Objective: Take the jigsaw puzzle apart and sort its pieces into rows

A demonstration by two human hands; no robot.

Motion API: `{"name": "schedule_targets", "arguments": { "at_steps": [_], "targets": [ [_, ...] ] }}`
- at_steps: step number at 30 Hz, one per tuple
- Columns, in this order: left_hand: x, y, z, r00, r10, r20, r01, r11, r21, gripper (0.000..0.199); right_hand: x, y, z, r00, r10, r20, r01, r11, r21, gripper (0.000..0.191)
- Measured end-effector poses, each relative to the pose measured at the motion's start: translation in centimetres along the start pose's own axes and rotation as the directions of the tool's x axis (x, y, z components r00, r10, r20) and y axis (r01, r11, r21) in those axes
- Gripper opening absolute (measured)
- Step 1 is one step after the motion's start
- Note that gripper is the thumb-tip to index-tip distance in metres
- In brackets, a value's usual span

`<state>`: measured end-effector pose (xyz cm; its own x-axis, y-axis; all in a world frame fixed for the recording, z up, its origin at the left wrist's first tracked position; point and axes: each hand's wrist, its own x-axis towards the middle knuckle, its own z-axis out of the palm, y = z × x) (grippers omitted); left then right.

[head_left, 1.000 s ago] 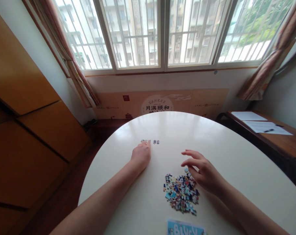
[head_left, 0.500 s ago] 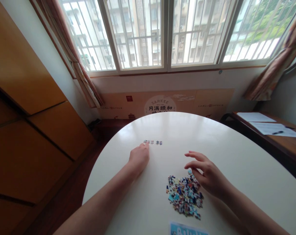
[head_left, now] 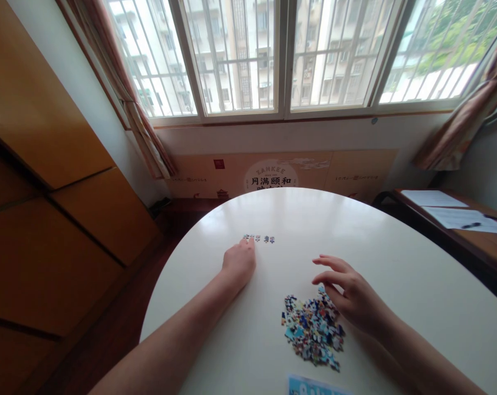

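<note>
Toward the far side of the white table [head_left: 215, 219], several small puzzle pieces [head_left: 269, 239] lie in a short row with a gap in it. My left hand [head_left: 240, 260] reaches to the left part of this row. Its fingers are mostly curled, with the fingertips on the puzzle pieces there and partly covering them. Nearer to me is a loose heap of multicoloured puzzle pieces [head_left: 313, 332]. My right hand [head_left: 347, 288] hovers at the heap's upper right edge, fingers apart and loosely bent, nothing visible in them.
A blue printed box or card [head_left: 314, 386] is cut off at the bottom edge. On the right, papers [head_left: 458, 216] and dark items lie on a brown side table [head_left: 495, 241]. Wooden cabinets [head_left: 46, 230] stand left; a barred window [head_left: 281, 60] is ahead.
The view has shifted slightly. My left fingertips stay at the left part of the row, with the fingers set a little differently. My right hand keeps its pose beside the heap.
</note>
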<state>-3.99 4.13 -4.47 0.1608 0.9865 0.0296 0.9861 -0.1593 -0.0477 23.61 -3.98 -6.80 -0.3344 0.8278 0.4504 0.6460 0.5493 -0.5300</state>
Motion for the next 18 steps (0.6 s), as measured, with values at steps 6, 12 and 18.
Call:
{"name": "schedule_targets", "arguments": {
  "at_steps": [6, 12, 18],
  "targets": [
    [-0.02, 0.27, -0.07, 1.000, -0.013, -0.006, 0.013, 1.000, 0.016, 0.044, 0.16, -0.04, 0.01, 1.000, -0.002, -0.010, 0.002, 1.000, 0.010, 0.028],
    [0.07, 0.28, -0.09, 1.000, -0.019, -0.009, 0.019, 1.000, 0.017, 0.043, 0.23, -0.20, -0.07, 1.000, -0.006, 0.008, 0.005, 1.000, 0.008, 0.029],
    [-0.13, 0.61, -0.07, 1.000, -0.016, -0.013, 0.016, 1.000, -0.004, 0.042, 0.02, 0.12, 0.03, 1.000, 0.009, 0.026, -0.009, 1.000, -0.003, 0.030]
  ]
}}
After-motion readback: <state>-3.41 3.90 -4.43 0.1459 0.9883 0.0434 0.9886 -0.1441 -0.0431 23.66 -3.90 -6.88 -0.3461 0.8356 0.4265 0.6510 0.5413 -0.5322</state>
